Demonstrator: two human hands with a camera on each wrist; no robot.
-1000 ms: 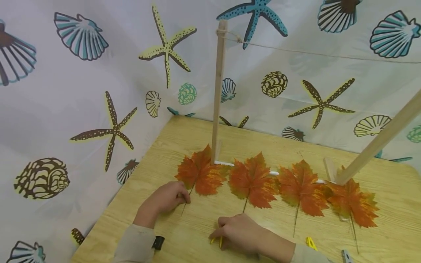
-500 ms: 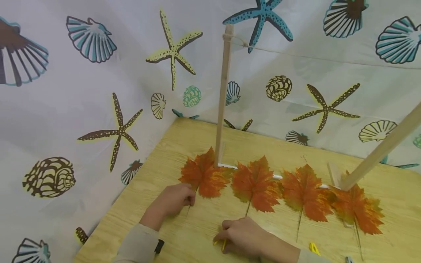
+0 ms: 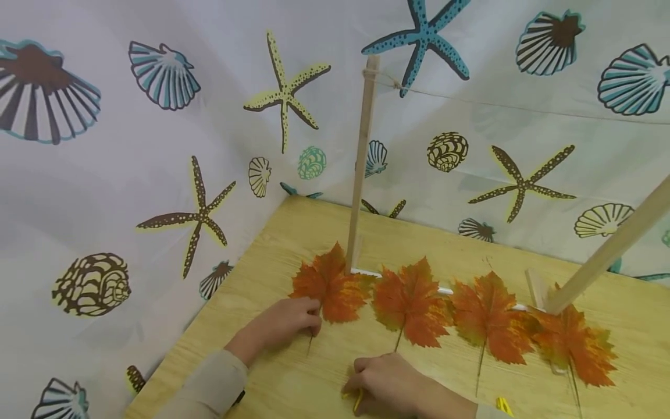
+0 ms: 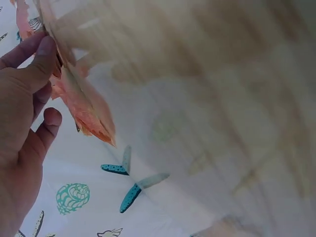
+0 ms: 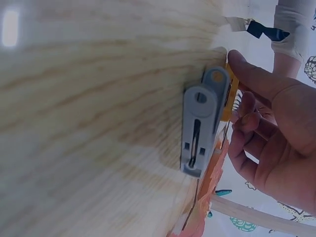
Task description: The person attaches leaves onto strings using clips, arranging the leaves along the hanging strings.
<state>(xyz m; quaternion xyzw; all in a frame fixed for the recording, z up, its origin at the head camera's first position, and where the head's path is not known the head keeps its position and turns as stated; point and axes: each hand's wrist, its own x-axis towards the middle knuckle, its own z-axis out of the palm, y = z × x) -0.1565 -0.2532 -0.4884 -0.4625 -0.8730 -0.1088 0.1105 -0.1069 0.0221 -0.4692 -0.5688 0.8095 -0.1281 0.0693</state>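
Your left hand (image 3: pixel 285 323) pinches the first maple leaf (image 3: pixel 330 285) at the base of its blade, thumb and forefinger closed on it just above the stem; the wrist view shows the blade lifting off the tabletop (image 3: pixel 293 233). Your right hand (image 3: pixel 387 381) is curled over a yellow clothespin (image 3: pixel 357 400) at lower centre of the head view; its wrist view shows a grey clothespin (image 5: pixel 200 128) just beside the fingertips (image 5: pixel 236 59).

Judgement: the leaf is very light, thin, floppy and easily creased. Hold it where blade meets stem, not at the tips. The clothespin is small, stiff and sprung; grip it by its rear tails.
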